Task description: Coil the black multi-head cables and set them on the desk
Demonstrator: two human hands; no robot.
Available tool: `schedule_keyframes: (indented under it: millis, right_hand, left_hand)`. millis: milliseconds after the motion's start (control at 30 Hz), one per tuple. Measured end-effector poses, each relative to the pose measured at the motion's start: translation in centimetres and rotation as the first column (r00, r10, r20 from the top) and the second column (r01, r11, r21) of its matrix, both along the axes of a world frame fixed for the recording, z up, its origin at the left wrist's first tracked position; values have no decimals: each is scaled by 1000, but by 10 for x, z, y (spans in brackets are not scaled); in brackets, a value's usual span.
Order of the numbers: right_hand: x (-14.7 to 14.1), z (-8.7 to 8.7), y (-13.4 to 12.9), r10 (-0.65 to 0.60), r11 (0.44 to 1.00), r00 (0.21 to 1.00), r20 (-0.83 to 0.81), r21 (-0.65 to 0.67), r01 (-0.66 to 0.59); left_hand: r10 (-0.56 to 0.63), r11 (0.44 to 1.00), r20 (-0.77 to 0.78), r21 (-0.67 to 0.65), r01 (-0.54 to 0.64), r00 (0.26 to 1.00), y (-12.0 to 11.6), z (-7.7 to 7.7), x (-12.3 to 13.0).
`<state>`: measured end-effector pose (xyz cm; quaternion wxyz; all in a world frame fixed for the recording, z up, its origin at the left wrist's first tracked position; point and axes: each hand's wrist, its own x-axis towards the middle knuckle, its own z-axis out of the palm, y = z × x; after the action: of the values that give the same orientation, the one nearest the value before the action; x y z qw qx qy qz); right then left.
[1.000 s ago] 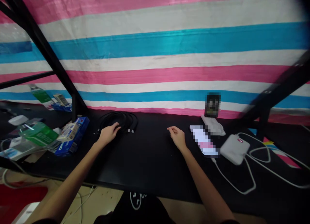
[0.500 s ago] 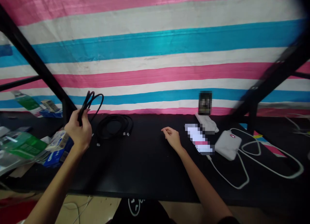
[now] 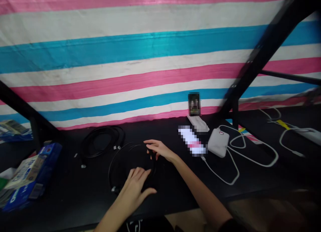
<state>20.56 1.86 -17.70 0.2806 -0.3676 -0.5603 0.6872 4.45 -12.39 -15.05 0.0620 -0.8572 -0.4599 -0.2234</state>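
A black cable lies in a loose loop on the black table, near the front middle. My left hand rests over the near side of this loop, palm down, with its thumb spread away from the fingers. At the loop's right side my right hand has its fingers curled round the dark cable. Part of the cable is hidden under both hands. Behind and to the left, a second coiled black cable with pale connectors lies flat, touched by neither hand.
Right of my right hand are a lit phone, a white power bank with white cables, and a small dark card-like object at the back. Blue and cream packages lie at the left. Black frame bars slant at both sides.
My left hand has brought the held cable down from the left to the table's middle, and its fingers have spread. My right hand now grips the cable. The view has shifted right.
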Motion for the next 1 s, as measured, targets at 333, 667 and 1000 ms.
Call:
schedule_keyframes:
  millis: [333,667,1000]
  right_hand:
    - [2,8,1,-99,990,986,-132,91,112]
    - [12,20,-25,-135,991,976,-171,-26,132]
    - [3,-3,-89,-411,906,889,-201,-192,376]
  left_hand:
    - [620,784,473,-395,-479,625,38,-22,-41]
    - [567,824,807,-559,-98,163,44,-19,-27]
    - [607,795,782,-600,90,-145,25,-4,-23]
